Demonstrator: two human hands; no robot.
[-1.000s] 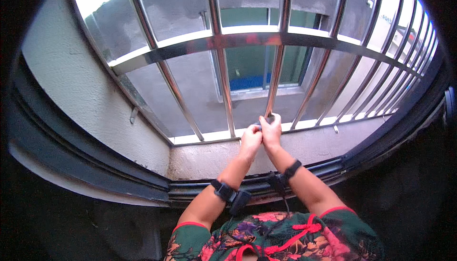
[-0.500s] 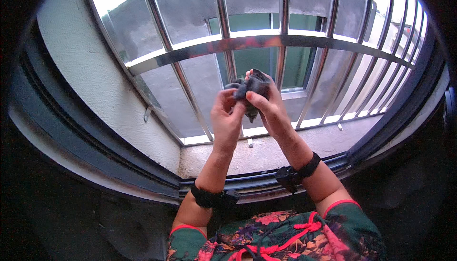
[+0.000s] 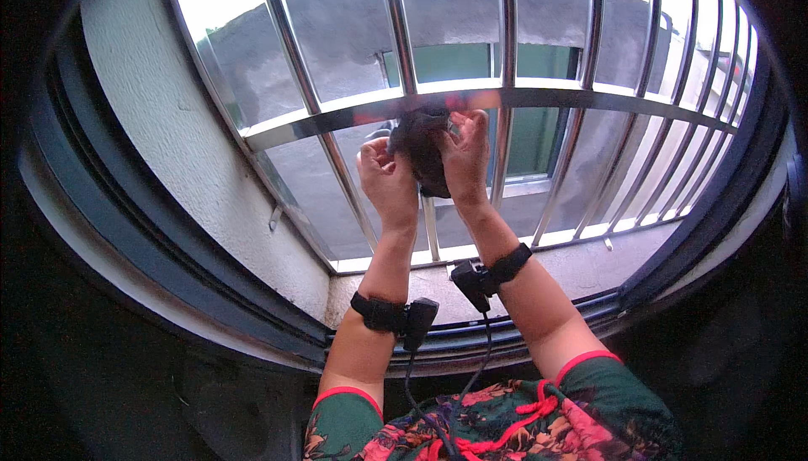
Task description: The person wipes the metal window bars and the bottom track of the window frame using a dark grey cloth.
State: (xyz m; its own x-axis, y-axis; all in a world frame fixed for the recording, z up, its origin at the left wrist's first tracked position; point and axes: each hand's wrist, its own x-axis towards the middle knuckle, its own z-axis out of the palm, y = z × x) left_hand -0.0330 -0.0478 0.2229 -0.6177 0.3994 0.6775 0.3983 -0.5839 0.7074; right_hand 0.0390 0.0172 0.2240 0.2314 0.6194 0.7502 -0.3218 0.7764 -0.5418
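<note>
A crumpled dark grey or black cloth (image 3: 426, 154) hangs between my hands, just below the horizontal rail of a metal window grille. It covers part of one upright bar; whether it is wrapped around the bar or only lies in front of it, I cannot tell. My left hand (image 3: 389, 183) is closed at the cloth's left side, fingers curled and pinched on its edge. On the other side, my right hand (image 3: 466, 156) grips the cloth with bent fingers, the thumb side towards it.
The metal grille (image 3: 320, 116) spans the window opening, with a ledge (image 3: 551, 266) at its foot. A white textured wall (image 3: 168, 124) stands at the left. Dark window frame tracks (image 3: 513, 325) run beneath my forearms. Each forearm wears a black strapped device (image 3: 418, 320) with a cable.
Both hands have spread slightly apart, and the cloth now hangs more stretched out, up against the rail and bar. My right hand has turned and shifted a little left.
</note>
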